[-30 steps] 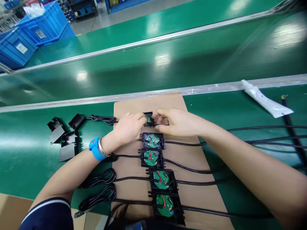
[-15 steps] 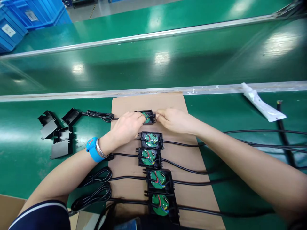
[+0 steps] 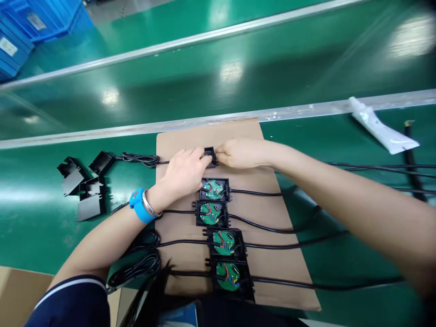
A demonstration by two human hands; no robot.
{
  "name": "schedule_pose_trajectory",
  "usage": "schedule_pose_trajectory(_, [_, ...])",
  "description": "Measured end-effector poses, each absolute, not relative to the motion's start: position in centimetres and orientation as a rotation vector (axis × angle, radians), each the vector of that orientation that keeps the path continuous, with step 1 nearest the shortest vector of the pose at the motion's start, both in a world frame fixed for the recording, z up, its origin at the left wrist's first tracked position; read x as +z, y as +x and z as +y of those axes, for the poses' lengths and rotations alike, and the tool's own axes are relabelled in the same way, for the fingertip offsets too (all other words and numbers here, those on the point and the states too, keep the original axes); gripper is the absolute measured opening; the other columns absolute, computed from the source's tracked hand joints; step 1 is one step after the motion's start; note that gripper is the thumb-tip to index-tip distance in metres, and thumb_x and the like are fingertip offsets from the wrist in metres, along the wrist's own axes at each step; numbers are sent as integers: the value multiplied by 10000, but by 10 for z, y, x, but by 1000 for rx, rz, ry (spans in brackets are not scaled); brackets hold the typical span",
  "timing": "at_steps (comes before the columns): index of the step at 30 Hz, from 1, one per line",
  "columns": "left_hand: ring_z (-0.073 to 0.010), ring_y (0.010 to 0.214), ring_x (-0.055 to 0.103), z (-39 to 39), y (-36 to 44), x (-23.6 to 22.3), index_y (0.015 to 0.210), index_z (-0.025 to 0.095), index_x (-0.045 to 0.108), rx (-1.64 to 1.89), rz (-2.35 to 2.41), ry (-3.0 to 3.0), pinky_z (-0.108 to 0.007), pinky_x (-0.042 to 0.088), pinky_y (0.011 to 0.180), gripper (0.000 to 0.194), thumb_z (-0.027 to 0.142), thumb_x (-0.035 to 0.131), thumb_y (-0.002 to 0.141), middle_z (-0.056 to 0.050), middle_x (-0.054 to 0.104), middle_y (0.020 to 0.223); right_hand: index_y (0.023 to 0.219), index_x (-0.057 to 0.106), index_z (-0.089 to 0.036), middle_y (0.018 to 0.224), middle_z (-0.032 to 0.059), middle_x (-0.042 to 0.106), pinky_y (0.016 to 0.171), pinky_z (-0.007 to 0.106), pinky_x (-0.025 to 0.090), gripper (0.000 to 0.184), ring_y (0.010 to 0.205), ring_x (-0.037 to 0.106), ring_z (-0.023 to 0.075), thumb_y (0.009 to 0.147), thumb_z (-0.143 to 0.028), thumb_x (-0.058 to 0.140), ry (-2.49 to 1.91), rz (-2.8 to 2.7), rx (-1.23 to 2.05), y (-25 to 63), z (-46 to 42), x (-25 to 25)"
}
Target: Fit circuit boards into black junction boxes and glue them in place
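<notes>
My left hand (image 3: 185, 173) and my right hand (image 3: 240, 153) meet over a small black box (image 3: 210, 157) at the far end of a cardboard sheet (image 3: 238, 131). Both hands grip that box, and fingers hide most of it. Black cables run out of it to the left and right. Nearer me, several open black boxes (image 3: 213, 190) with round green circuit boards and coloured wires lie in a column, each with a cable on both sides. A blue wristband and a metal bangle sit on my left wrist.
Several black plastic covers (image 3: 85, 186) lie on the green bench to the left. Coiled black cables (image 3: 139, 265) rest at the near left. A white tube (image 3: 383, 129) lies by the metal rail (image 3: 306, 111) at the right. Blue crates (image 3: 30, 20) stand far left.
My hands have closed further over the top box, so its green board no longer shows. The view has shifted slightly, and the box column sits a little higher in the picture.
</notes>
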State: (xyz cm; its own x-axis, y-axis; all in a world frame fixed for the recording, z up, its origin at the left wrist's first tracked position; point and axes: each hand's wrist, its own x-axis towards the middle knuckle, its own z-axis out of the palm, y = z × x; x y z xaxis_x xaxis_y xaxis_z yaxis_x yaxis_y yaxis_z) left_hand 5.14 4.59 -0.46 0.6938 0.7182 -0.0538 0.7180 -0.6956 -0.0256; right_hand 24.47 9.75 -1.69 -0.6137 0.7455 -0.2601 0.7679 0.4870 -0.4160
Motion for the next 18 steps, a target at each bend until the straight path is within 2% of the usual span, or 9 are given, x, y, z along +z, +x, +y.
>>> schedule_pose_trajectory(3, [-237,947,614,46,47,-8,1250,125,598,29,-1271,-2863,-355,447,784,452,66,516,809,-115,650,1052,662,593,-182,679,78,635,606,329,379,323,614,528,188,907,-313,430,1495,2632,-720,250,85,-17])
schedule_pose_trajectory(6, [-245,980,617,46,46,-10,1344,144,543,61,-1264,-2846,-358,443,785,534,66,519,817,-112,647,1082,787,624,-168,756,77,624,683,328,399,191,721,547,201,862,-304,513,1649,2855,-658,255,74,-27])
schedule_pose_trajectory(8, [-253,983,622,45,49,-9,1331,150,563,133,-1251,-2833,-359,436,769,515,67,521,825,-113,648,1080,829,644,-160,786,79,621,757,334,418,167,783,552,208,855,-272,523,1636,3062,-639,257,70,-39])
schedule_pose_trajectory(11, [-255,981,629,43,56,-5,1279,128,594,166,-1219,-2793,-360,420,741,415,68,466,889,-110,661,1063,824,668,-158,797,97,633,812,360,416,251,794,532,217,907,-254,451,1553,3258,-534,257,71,-58])
schedule_pose_trajectory(14, [-253,947,637,38,63,0,1227,111,617,205,-1151,-2760,-364,401,715,351,72,395,957,-113,675,1063,834,676,-167,845,116,650,821,372,408,329,821,526,232,941,-239,374,1525,3292,-443,256,72,-68])
schedule_pose_trajectory(18, [-248,894,646,31,68,8,1205,72,635,333,-1083,-2727,-359,384,707,350,49,381,966,-145,684,1067,886,698,-169,897,120,669,877,370,417,350,878,541,242,948,-262,366,1543,3234,-523,257,69,-67])
